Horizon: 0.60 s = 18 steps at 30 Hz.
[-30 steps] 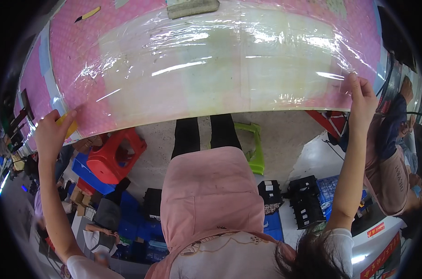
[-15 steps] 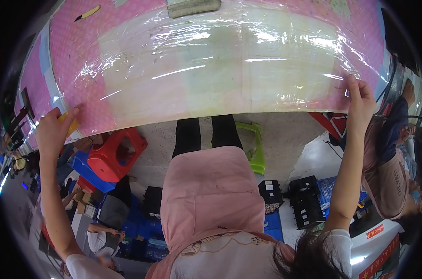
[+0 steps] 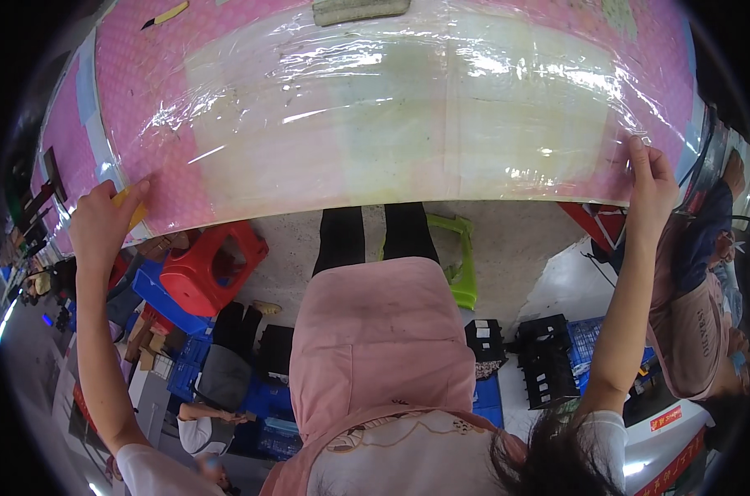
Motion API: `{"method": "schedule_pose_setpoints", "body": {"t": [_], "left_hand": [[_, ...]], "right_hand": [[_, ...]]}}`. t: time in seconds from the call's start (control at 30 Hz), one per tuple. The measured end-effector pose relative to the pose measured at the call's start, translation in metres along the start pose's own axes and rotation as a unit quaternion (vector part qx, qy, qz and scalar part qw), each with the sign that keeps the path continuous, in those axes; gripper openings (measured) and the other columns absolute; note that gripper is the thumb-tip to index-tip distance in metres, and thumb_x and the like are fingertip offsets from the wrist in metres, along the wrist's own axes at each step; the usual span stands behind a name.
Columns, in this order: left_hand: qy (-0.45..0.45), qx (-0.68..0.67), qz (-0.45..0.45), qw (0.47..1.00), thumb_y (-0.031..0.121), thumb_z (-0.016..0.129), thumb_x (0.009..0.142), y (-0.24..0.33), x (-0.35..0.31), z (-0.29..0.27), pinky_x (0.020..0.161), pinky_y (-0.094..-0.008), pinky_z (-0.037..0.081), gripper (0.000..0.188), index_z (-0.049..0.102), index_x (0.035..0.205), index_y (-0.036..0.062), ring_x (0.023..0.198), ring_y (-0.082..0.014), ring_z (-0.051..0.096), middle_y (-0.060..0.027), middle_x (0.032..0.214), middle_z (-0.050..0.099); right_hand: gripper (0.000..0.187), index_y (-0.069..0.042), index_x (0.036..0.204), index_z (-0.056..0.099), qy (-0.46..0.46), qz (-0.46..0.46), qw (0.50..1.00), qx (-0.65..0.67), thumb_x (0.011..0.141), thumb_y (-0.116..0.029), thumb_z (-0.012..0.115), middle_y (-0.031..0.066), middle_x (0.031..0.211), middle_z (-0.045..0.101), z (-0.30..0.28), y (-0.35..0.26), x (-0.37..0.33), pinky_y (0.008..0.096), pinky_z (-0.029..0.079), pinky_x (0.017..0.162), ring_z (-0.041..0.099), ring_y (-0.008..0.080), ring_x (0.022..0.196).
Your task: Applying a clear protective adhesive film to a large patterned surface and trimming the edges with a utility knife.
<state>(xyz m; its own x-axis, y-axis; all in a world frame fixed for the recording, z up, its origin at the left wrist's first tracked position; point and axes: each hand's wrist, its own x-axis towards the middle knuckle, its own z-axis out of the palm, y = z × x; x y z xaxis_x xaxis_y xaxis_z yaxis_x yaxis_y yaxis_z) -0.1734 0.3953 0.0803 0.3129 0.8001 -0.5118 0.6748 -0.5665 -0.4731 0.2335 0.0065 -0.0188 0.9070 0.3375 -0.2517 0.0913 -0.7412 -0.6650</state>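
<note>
A glossy clear film (image 3: 391, 124) covers a table with a pink, dotted surface (image 3: 147, 99) and a pale yellow-green middle. At the table's near left corner, my left hand (image 3: 102, 223) is closed around a flat yellow tool (image 3: 133, 202), perhaps a scraper; most of it is hidden by the fingers. My right hand (image 3: 652, 178) is at the near right side, thumb and forefinger pinched together at the film's surface. What lies between those fingertips, probably the film, is too small to make out.
On the far side lie a grey bar-shaped block (image 3: 362, 10) and a yellow-handled cutter (image 3: 166, 15). Below the table stand a red stool (image 3: 205, 277) and a green stool (image 3: 466, 264). Black crates (image 3: 544, 360) are on the floor. Another person (image 3: 693, 322) works at the right; one sits lower left.
The whole view has shifted slightly, so the table sits a little further right. Both hands keep nearly the same places and grips. The person at lower left appears further right.
</note>
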Motion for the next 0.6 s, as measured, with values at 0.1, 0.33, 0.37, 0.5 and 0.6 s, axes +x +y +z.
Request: {"method": "schedule_pose_setpoints", "body": {"t": [0.1,0.33,0.37,0.5,0.6], "left_hand": [[0.003,0.003,0.000,1.000,0.060,0.056,0.078,-0.0025,0.0051,0.0015,0.060,-0.0457,0.048,0.063,0.062,0.072,-0.0023,0.066,-0.0376,0.063,-0.0215,0.065,0.061],[0.006,0.018,0.003,1.000,0.061,0.056,0.077,-0.0012,0.0089,0.0013,0.060,-0.0454,0.048,0.064,0.061,0.070,-0.0019,0.066,-0.0366,0.063,-0.0210,0.064,0.061],[0.005,0.018,0.001,1.000,0.061,0.056,0.077,-0.0001,0.0084,0.0008,0.060,-0.0454,0.048,0.064,0.061,0.070,-0.0019,0.066,-0.0367,0.063,-0.0210,0.064,0.061],[0.001,0.018,0.002,1.000,0.061,0.056,0.077,0.0021,0.0083,0.0009,0.061,-0.0456,0.048,0.064,0.062,0.071,-0.0017,0.066,-0.0371,0.063,-0.0211,0.064,0.061],[0.006,0.021,0.008,1.000,0.061,0.056,0.077,0.0049,0.0084,0.0003,0.061,-0.0454,0.048,0.064,0.062,0.071,-0.0019,0.067,-0.0374,0.063,-0.0216,0.065,0.061]], "right_hand": [[0.027,0.001,0.081,0.065,0.003,-0.001,1.000,0.004,0.083,-0.026,0.069,-0.0031,0.071,0.056,-0.0001,0.0008,0.0003,0.0185,0.035,0.061,0.045,0.0053,0.066],[0.028,0.001,0.082,0.066,0.011,-0.007,1.000,-0.007,0.084,-0.026,0.068,-0.0028,0.072,0.058,0.0012,0.0044,0.0012,0.0183,0.036,0.061,0.046,0.0048,0.067],[0.028,0.001,0.082,0.066,0.011,-0.005,1.000,-0.013,0.084,-0.027,0.068,-0.0027,0.072,0.058,0.0016,0.0048,0.0011,0.0183,0.037,0.061,0.046,0.0048,0.067],[0.029,0.002,0.082,0.066,0.018,-0.023,0.999,-0.027,0.083,-0.027,0.069,-0.0025,0.071,0.059,0.0037,0.0044,-0.0001,0.0183,0.037,0.061,0.046,0.0046,0.065],[0.030,0.002,0.083,0.066,0.031,-0.034,0.998,-0.051,0.083,-0.028,0.069,-0.0010,0.070,0.060,0.0075,0.0003,-0.0022,0.0199,0.039,0.061,0.048,0.0062,0.065]]}}
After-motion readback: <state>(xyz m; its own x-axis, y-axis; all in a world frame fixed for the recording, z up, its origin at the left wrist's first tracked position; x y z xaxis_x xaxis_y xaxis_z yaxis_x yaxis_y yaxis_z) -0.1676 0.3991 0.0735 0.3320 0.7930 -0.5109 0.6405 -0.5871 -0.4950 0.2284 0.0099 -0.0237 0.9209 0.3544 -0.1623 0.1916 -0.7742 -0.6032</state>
